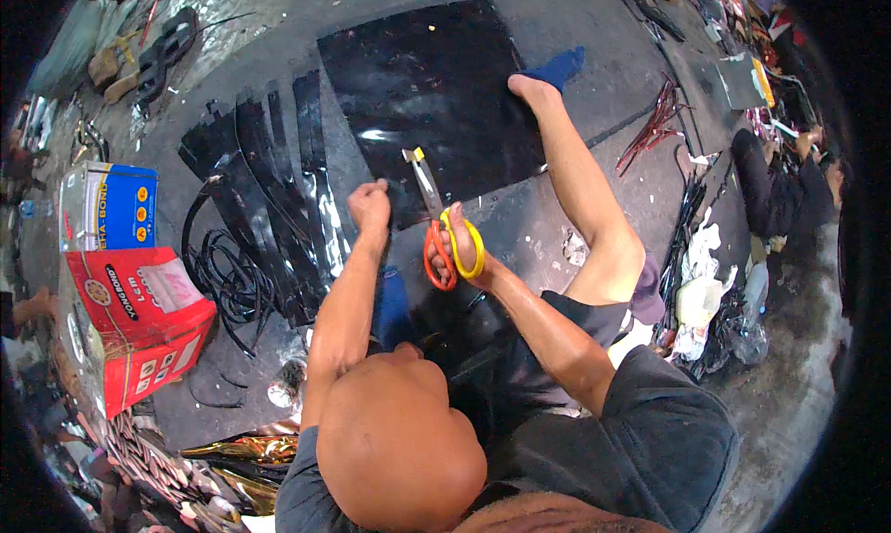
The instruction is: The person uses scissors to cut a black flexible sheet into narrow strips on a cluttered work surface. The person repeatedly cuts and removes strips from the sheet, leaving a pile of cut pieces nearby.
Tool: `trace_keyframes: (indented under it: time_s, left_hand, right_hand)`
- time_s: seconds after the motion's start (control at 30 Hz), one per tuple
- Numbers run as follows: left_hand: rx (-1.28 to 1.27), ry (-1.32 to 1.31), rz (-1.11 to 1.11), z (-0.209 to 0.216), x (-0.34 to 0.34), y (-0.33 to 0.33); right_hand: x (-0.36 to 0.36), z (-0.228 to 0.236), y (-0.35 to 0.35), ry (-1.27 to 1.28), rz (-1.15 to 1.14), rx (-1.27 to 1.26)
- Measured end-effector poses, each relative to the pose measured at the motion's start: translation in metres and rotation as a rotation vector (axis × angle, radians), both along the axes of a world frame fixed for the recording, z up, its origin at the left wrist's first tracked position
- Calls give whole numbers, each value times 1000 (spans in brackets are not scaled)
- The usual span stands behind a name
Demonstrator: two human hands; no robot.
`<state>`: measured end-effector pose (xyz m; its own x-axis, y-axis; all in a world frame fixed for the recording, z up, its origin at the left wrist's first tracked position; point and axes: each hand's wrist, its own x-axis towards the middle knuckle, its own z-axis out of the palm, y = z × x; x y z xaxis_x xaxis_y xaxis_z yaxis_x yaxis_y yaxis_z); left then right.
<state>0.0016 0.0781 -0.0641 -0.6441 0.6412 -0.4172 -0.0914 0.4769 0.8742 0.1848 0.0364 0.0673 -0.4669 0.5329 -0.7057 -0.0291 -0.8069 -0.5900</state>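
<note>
My right hand (pixel 461 247) is closed around scissors (pixel 432 199) with one red and one yellow handle loop. Their blades point away from me over the black sheet, with a yellow patch at the tip. Near the sheet's left corner, my left hand (pixel 369 203) is closed, its fingers curled. What it holds, if anything, is hidden. The large, glossy black sheet (pixel 427 78) lies flat on the floor ahead. Left of it are several long black strips (pixel 311 134) and another black piece (pixel 209 148).
Coiled black strips (pixel 232 278) lie beside a red carton (pixel 139 319) and a blue-and-white box (pixel 130 208) at left. My foot in a blue sock (pixel 557 69) rests by the sheet. Dark red strips (pixel 654 124) and white plastic bags (pixel 696 301) lie right; another person's dark-clothed legs (pixel 780 189) show there.
</note>
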Motion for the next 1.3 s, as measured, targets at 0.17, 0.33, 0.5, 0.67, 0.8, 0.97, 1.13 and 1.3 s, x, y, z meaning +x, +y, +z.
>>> trace_keyframes:
  time_s: [0.17, 0.33, 0.5, 0.67, 0.8, 0.97, 1.13, 1.3]
  left_hand:
    - [-57, 14, 55, 6, -39, -29]
    - [-118, -250, -310, 30, -43, -44]
    - [-144, -319, -308, 42, -52, -46]
    - [-136, -331, -282, 52, -46, -41]
    - [-136, -299, -305, 49, -46, -41]
    - [-152, -336, -276, 47, -43, -42]
    - [-185, -419, -283, 52, -44, -40]
    - [-202, -380, -321, 46, -49, -38]
  right_hand:
    - [4, 19, -24, -87, 151, 42]
    - [25, 2, -62, -307, 248, -15]
    - [12, 12, -91, -233, 391, -169]
    - [-3, 13, -101, -172, 426, -92]
    - [-12, 2, -103, -208, 445, -43]
    - [-13, -9, -100, -231, 372, -73]
    - [-12, -5, -92, -226, 317, -100]
    - [-15, -7, -79, -275, 347, -8]
